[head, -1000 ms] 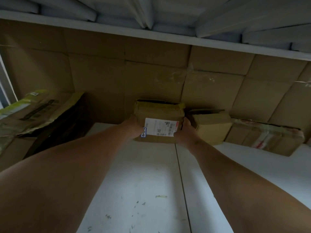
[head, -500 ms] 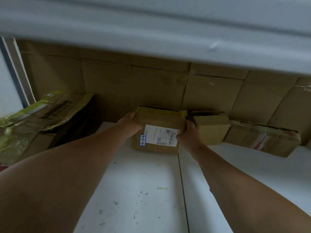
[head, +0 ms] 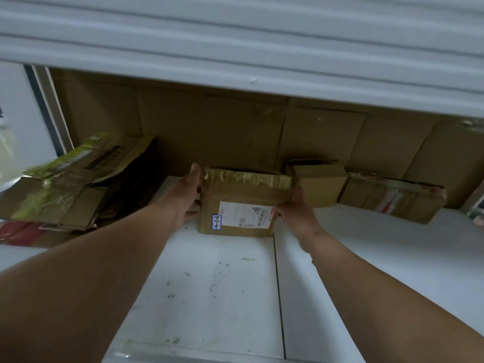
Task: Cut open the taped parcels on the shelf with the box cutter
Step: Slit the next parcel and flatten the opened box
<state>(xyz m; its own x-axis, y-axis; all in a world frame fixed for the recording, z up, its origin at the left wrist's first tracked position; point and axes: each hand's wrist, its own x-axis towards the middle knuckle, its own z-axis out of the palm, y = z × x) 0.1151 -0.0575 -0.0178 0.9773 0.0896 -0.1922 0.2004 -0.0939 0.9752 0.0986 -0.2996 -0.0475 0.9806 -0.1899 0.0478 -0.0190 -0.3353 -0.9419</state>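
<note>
My left hand [head: 187,195] and right hand [head: 294,205] clasp the sides of a taped parcel [head: 242,203] standing at the back of the white shelf [head: 222,297], fingers curled round its edges. No box cutter shows. I should draw it forward squarely, taped seam upward.

Two bare forearms, without sleeves, watch or bracelet, reach from the lower corners toward the labelled parcel [head: 237,205]. The left hand [head: 187,196], on the parcel's left, shows a long, pale thumbnail; the right hand [head: 296,208], on its right, wears no ring that shows.
</note>
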